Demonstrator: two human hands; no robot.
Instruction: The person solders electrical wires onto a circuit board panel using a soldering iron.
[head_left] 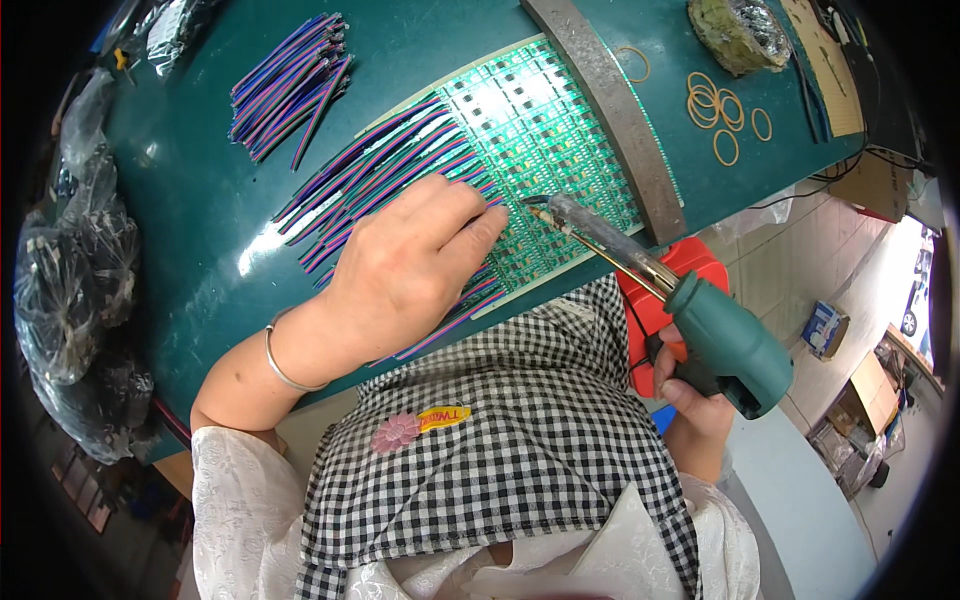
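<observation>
My left hand (415, 250) is closed in a pinch over the edge of a green circuit board panel (530, 110), on the end of a multi-coloured ribbon wire. Several such wires (370, 180) fan out leftward from the panel's left edge, some hidden under my hand. In my right hand (695, 405) is a green soldering gun (735, 340), gripped by its handle. Its metal tip points left and rests at or just above the panel, close to my left fingertips; contact cannot be made out. A dark metal bar (620, 120) lies across the panel's right part.
A bundle of loose wires (290, 85) lies at the far left of the green table (190, 250). Rubber bands (715, 105) and a roundish yellowish lump with a shiny top (740, 35) sit at the right. Plastic bags (75, 290) crowd the left edge. A red object (690, 265) is by the front edge.
</observation>
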